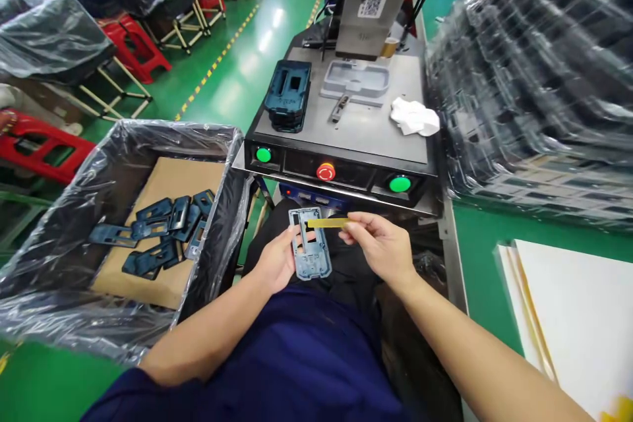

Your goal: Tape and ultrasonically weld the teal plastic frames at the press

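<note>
Over my lap, my left hand (pixel 279 257) grips a blue-grey plastic housing (pixel 312 258) by its left side, its ribbed, cut-out inner face turned up. Fingers show through the opening in it. In my right hand (pixel 378 244) a thin yellow strip (pixel 327 223) is pinched between thumb and fingers. The strip points left, its far end over the upper part of the housing; whether they touch I cannot tell. A stack of similar dark housings (pixel 291 89) stands on the machine's metal plate in front of me.
The press plate (pixel 316 138) carries a grey fixture (pixel 357 79), a small metal block (pixel 340 108) and a crumpled white cloth (pixel 414 117). Green buttons and a red stop button (pixel 326 172) line its front. Left stands a plastic-lined bin (pixel 123 128) with loose housings; right, wrapped stacked trays (pixel 534 99) and white sheets (pixel 578 303).
</note>
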A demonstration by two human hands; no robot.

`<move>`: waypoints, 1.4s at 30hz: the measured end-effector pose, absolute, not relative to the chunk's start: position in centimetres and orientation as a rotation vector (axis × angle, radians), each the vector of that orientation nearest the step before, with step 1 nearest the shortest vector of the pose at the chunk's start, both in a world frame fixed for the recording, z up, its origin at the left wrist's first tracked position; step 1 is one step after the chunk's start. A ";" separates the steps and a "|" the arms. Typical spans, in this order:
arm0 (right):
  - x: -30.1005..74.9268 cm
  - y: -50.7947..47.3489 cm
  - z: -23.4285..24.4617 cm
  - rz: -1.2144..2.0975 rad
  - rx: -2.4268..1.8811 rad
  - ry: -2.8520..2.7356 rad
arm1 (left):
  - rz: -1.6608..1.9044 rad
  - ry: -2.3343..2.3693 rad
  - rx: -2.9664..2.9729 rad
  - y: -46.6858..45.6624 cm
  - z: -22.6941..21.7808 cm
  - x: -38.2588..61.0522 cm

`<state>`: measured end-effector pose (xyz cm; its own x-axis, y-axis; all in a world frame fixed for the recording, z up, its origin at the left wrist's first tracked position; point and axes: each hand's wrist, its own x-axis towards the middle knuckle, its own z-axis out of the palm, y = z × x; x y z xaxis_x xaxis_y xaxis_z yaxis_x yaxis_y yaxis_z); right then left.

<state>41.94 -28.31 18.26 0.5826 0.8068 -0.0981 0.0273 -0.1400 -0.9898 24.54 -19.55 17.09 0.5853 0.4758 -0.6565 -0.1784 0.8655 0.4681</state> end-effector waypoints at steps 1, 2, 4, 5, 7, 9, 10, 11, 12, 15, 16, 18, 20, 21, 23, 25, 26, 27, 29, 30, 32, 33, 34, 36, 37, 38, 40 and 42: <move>41.7 -28.6 18.3 0.680 -1.618 -0.830 | 0.405 0.855 0.359 -19.6 17.1 24.8; 41.5 -28.8 18.3 0.542 -1.648 -0.958 | 0.414 0.840 0.350 -19.7 17.1 25.1; 41.2 -29.2 18.7 0.232 -1.664 -1.237 | 0.420 0.810 0.344 -19.9 17.1 25.5; 41.1 -29.4 18.8 0.093 -1.648 -1.364 | 0.422 0.801 0.342 -20.1 17.1 25.7; 40.9 -29.6 19.2 -0.110 -1.588 -1.542 | 0.432 0.783 0.341 -20.5 17.2 26.1; 40.9 -29.7 19.3 -0.220 -1.535 -1.626 | 0.435 0.750 0.356 -20.9 17.4 26.5; 40.8 -29.7 19.3 -0.259 -1.518 -1.653 | 0.437 0.728 0.368 -21.2 17.5 26.7; 40.8 -29.7 19.3 -0.294 -1.505 -1.682 | 0.438 0.707 0.382 -21.4 17.6 26.8; 40.7 -29.7 19.2 -0.326 -1.497 -1.715 | 0.441 0.695 0.391 -21.6 17.7 27.0; 40.5 -29.7 19.0 -0.396 -1.480 -1.818 | 0.420 0.711 0.387 -21.8 17.9 27.2; 40.3 -29.7 18.9 -0.402 -1.476 -1.846 | 0.403 0.724 0.379 -21.9 17.9 27.2; 40.1 -29.6 18.8 -0.396 -1.466 -1.895 | 0.375 0.729 0.365 -21.8 18.0 27.1; 39.9 -29.5 18.9 -0.390 -1.441 -1.927 | 0.369 0.714 0.363 -21.7 18.1 27.0; 39.8 -29.5 18.9 -0.388 -1.421 -1.935 | 0.373 0.704 0.366 -21.7 18.0 26.9; 39.8 -29.4 19.0 -0.382 -1.382 -1.930 | 0.378 0.690 0.371 -21.7 17.9 26.8; 40.0 -29.4 19.1 -0.373 -1.369 -1.902 | 0.385 0.693 0.365 -21.7 17.8 26.7; 40.1 -29.4 19.2 -0.372 -1.373 -1.881 | 0.384 0.698 0.360 -21.7 17.7 26.7; 40.2 -29.4 19.2 -0.377 -1.383 -1.861 | 0.382 0.703 0.355 -21.7 17.7 26.7; 40.3 -29.5 19.2 -0.390 -1.405 -1.851 | 0.372 0.712 0.356 -21.8 17.8 26.8; 40.3 -29.5 19.2 -0.392 -1.417 -1.867 | 0.369 0.713 0.359 -21.8 17.9 26.8; 40.3 -29.5 19.2 -0.384 -1.423 -1.920 | 0.372 0.717 0.360 -21.8 18.2 26.9; 40.2 -29.5 19.3 -0.377 -1.414 -1.949 | 0.374 0.719 0.358 -21.8 18.4 27.0; 40.2 -29.5 19.3 -0.373 -1.397 -1.969 | 0.374 0.722 0.354 -21.8 18.5 27.0; 40.2 -29.5 19.5 -0.376 -1.346 -1.988 | 0.373 0.732 0.346 -21.8 18.5 27.1; 40.3 -29.5 19.5 -0.382 -1.330 -1.984 | 0.372 0.742 0.346 -21.8 18.4 27.1; 40.4 -29.6 19.6 -0.392 -1.326 -1.970 | 0.373 0.756 0.347 -21.7 18.3 27.1; 40.7 -29.6 19.7 -0.426 -1.337 -1.928 | 0.373 0.782 0.356 -21.7 18.1 27.0; 40.8 -29.7 19.7 -0.451 -1.349 -1.902 | 0.364 0.788 0.371 -21.8 18.1 27.0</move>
